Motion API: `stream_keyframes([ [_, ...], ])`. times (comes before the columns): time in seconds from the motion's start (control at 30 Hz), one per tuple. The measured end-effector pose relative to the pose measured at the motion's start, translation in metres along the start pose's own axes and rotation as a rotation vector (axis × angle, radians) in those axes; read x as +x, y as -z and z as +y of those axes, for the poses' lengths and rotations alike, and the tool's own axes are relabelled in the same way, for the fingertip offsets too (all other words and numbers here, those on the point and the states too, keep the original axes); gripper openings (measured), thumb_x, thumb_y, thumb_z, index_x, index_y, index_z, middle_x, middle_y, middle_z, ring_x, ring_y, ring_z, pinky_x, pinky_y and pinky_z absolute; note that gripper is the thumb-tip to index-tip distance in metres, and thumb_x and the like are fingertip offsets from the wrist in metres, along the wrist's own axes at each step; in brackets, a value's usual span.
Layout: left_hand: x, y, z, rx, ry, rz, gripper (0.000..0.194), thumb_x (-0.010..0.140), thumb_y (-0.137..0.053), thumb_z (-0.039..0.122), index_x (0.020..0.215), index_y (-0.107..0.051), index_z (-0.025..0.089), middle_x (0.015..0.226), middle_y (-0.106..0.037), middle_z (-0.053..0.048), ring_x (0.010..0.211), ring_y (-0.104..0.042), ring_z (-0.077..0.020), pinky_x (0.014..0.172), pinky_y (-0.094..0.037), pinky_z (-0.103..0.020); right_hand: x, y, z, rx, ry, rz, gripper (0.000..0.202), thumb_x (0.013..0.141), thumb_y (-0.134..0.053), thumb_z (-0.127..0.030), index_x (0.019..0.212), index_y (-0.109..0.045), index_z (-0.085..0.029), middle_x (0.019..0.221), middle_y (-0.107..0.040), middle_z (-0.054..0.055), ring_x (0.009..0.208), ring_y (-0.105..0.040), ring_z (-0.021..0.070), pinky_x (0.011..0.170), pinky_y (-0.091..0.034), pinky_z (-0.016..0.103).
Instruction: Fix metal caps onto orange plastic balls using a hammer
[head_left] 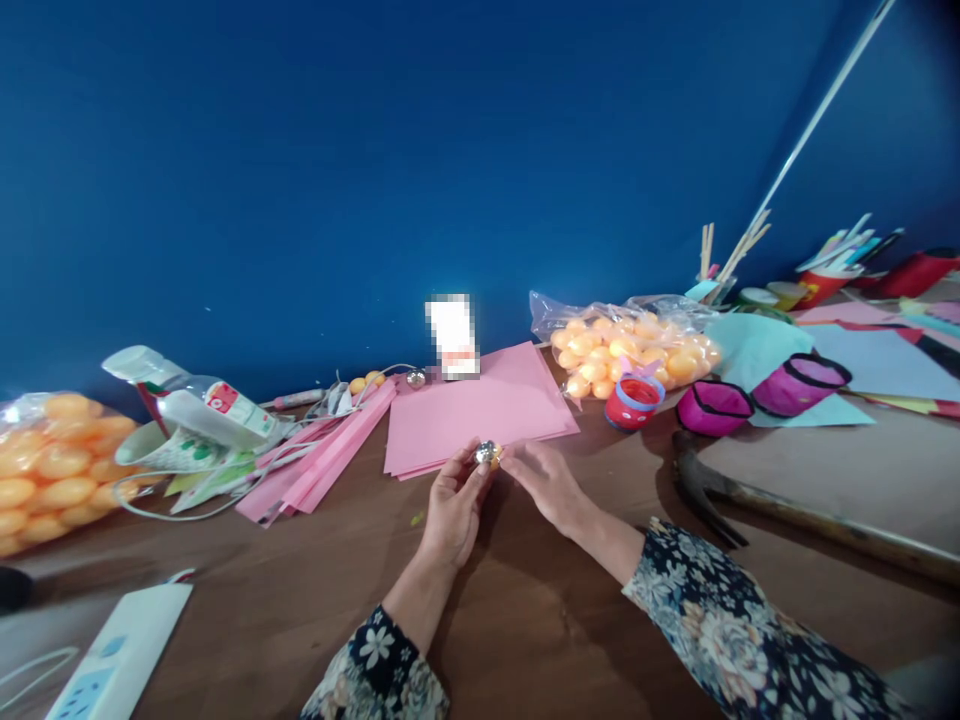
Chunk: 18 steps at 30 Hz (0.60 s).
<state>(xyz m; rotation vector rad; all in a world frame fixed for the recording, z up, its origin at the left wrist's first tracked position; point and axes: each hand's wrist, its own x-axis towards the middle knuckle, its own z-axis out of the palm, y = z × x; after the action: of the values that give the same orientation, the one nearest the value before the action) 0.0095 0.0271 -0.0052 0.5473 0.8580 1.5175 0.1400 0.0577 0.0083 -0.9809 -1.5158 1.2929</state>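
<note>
By the near edge of the pink paper (480, 400), the left grip (454, 505) pinches a silver ball (486, 453) — the right grip (551, 487), loosely curved, is at the ball's side; I cannot tell whether it holds anything. Right of the paper, a hammer (795, 510) lies on the tabletop (562, 640).

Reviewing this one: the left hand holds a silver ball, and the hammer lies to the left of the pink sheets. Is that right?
Not quite: the hammer lies to the right of the pink sheets, as the head view shows. The left hand does hold a silver ball.
</note>
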Motion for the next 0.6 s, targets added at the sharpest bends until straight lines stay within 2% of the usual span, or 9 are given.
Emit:
stream_keyframes([
  [0.6, -0.0008, -0.0019, 0.0017, 0.005, 0.001, 0.022, 0.036, 0.068, -0.066, 0.015, 0.104, -0.061, 0.02, 0.106, -0.065, -0.005, 0.1, -0.058, -0.0165, 0.098, -0.036, -0.035, -0.0003, 0.0001, -0.002, -0.025, 0.012, -0.006, 0.02, 0.081, -0.052, -0.035, 0.077, -0.058, -0.016, 0.066, -0.055, -0.001, 0.06, -0.046, 0.0114, 0.058, -0.04, 0.023],
])
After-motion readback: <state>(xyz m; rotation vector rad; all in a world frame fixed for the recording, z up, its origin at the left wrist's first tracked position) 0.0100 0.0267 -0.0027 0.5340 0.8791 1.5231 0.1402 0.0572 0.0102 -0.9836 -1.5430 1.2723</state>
